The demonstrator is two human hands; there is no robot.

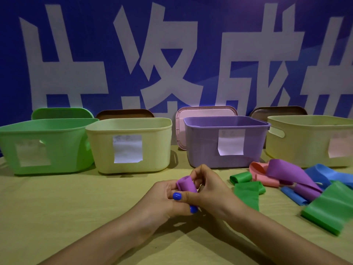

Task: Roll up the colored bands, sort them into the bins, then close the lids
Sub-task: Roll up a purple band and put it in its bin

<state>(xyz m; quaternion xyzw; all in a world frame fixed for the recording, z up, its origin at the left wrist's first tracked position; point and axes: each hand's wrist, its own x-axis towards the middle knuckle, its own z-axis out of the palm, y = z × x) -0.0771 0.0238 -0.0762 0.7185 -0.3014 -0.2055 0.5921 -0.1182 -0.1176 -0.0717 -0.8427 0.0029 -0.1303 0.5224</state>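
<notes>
Both forearms reached in from the bench's near edge, meeting near its middle. Left hand (168,196) and right hand (208,188) had their fingers curled round a rolled purple band (186,185), pinching it between them just above the bench (76,207). Loose bands (298,180) in green, pink, purple and blue lay heaped toward the right edge. Along the far edge stood four open bins: green bin (44,148), cream bin (131,146), purple bin (227,142) and another cream bin (309,142), lids (206,111) propped behind them.
</notes>
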